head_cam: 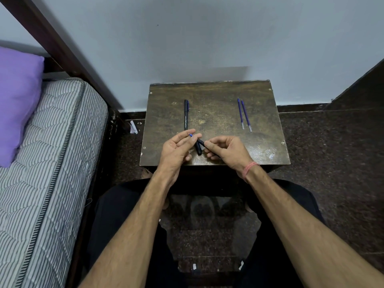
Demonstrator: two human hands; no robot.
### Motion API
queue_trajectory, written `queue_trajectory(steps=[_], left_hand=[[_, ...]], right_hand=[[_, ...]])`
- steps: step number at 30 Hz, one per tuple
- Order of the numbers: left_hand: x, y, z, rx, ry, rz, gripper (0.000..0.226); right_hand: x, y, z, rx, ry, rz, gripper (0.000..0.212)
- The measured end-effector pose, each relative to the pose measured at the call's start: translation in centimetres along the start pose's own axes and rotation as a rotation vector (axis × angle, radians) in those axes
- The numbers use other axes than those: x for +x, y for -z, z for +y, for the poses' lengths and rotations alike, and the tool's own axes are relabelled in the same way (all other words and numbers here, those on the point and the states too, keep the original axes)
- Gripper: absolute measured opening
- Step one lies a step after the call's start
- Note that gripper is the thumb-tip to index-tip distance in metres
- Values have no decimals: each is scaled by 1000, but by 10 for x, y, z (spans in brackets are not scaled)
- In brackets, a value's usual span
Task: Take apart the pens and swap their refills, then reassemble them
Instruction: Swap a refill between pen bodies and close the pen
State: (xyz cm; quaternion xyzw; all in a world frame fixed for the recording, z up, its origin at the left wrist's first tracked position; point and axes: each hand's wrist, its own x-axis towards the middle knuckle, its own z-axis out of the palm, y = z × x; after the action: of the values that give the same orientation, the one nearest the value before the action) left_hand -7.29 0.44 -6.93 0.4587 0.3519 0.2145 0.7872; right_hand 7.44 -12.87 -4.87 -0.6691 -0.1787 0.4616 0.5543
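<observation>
Over the near edge of the small wooden table (214, 121), a black pen piece (198, 148) is held between both hands, next to a blue-tipped part (190, 134). The left hand (176, 149) has its fingers pinched on the blue-tipped part. The right hand (225, 149) has its fingers closed on the black piece. A whole black pen (186, 115) lies on the table just past the left hand. Two blue refills (244, 115) lie side by side, far to the right. A striped mattress (47, 163) and a purple pillow (16, 100) are on the left.
</observation>
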Motion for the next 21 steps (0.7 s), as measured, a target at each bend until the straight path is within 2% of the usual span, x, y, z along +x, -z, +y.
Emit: queue_trajectory(steps=[4,8,10,12,17,21], left_hand=[[3,-10,-4,27,-20,129,16],[3,-17,-6,14,-38,219,13],[2,-20,-6,8,-33,235,14],[1,-23,-6,10,-37,253,22],[2,-32,-4,81,-76,278,61],[1,-35,-1,59,-77,208,70]], right_hand=[[-1,0,2,-16,32,23,9],[-1,-1,4,-27,55,18,15],[1,-3,5,-35,53,22,9],[3,-3,6,-52,48,20,4],[7,-7,9,-104,41,18,16],[5,-7,9,-140,17,-18,22]])
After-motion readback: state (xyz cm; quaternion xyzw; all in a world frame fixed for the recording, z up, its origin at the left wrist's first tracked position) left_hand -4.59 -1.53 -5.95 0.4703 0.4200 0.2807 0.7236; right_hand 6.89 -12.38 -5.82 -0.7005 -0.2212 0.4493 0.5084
